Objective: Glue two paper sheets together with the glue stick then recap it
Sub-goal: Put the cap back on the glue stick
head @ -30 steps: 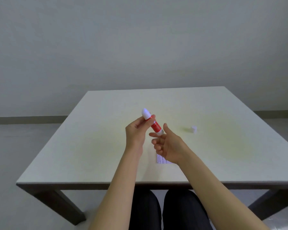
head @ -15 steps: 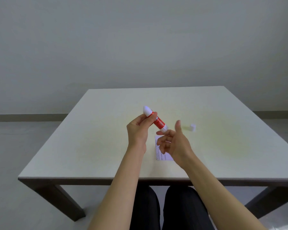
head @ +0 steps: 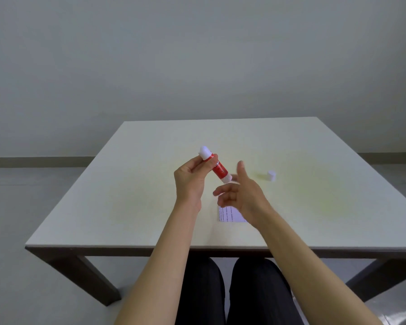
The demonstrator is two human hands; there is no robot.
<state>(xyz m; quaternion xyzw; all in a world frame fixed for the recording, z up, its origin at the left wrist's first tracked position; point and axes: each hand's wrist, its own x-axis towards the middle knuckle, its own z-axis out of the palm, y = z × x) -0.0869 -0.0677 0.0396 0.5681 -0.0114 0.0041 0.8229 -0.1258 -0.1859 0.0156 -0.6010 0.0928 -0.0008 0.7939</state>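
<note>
You held the glue stick [head: 217, 167] in your left hand [head: 190, 181], pinched between thumb and fingers near its upper end, lifted above the table [head: 131, 198] and tilted so one white end pointed up and away and the other down toward your right hand [head: 243, 195]. Your right hand was empty, fingers loosely spread and blurred, just beside the lower end of the stick; whether a fingertip touched it could not be told. The small white cap [head: 271, 176] stood on the table to the right, well apart from both hands. The printed paper [head: 227, 214] lay flat on the table, partly hidden beneath your right wrist.
</note>
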